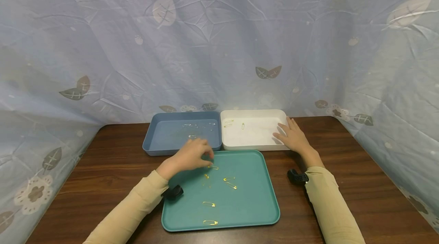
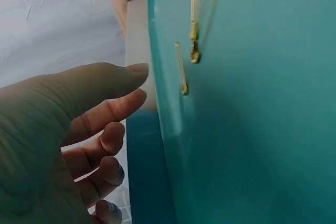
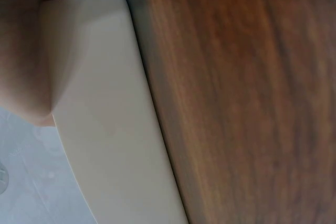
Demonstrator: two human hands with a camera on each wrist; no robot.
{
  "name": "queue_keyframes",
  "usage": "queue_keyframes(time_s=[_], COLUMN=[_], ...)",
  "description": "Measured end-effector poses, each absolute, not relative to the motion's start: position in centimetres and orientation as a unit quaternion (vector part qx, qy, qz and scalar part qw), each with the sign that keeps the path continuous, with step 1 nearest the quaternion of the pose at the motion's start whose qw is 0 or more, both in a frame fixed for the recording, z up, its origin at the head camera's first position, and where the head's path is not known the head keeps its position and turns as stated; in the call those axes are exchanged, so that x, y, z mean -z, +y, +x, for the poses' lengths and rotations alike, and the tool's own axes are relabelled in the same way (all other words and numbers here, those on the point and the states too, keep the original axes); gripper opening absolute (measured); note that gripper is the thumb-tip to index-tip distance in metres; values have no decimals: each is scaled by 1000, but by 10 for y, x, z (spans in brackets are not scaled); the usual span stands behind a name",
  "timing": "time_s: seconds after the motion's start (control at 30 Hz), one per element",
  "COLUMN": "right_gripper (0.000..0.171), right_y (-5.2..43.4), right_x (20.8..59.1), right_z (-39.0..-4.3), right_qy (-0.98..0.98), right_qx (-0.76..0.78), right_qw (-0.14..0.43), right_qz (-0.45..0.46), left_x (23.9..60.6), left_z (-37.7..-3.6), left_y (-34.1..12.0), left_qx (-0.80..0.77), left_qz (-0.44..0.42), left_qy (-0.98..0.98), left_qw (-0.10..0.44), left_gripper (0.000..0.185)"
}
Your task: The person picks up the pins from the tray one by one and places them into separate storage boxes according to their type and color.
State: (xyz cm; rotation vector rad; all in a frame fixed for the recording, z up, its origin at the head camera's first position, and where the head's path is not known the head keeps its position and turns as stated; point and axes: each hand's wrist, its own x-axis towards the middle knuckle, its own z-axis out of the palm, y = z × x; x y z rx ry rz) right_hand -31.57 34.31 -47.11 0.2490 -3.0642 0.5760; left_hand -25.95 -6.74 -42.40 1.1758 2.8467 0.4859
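A teal tray (image 1: 250, 206) lies at the table's front with several gold safety pins (image 1: 209, 204) scattered on it. My left hand (image 1: 202, 156) hovers over the tray's far left corner, fingers loosely bent and holding nothing, just above one gold pin (image 1: 213, 167). In the left wrist view the bent fingers (image 2: 105, 129) hang beside the teal tray (image 2: 262, 129), with gold pins (image 2: 181, 69) close by. My right hand (image 1: 289, 133) rests flat on the front right corner of a white tray (image 1: 255, 146). The right wrist view shows that hand (image 3: 26, 51) on the white rim (image 3: 105, 129).
A blue tray (image 1: 151, 139) with a few silver pins (image 1: 193, 136) stands behind the teal one, to the left of the white tray, which holds two gold pins (image 1: 243, 126). The wooden table (image 1: 360, 167) is bounded by a blue leaf-print cloth (image 1: 219, 45) at back and sides.
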Motion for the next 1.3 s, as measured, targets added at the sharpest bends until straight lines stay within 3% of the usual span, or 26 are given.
queue_keyframes(time_s=[0.5, 1.3], right_gripper=[72, 72], right_y=[343, 342], right_x=[472, 472], right_z=[-316, -316], right_qy=[-980, -980], right_qx=[-185, -184], right_qw=[9, 4], right_qz=[78, 76], left_x=[431, 429], left_z=[-255, -253], left_y=[-65, -64], left_qx=[-54, -67], left_qz=[405, 412], left_qy=[913, 909], left_qw=[-24, -11], left_gripper=[9, 9])
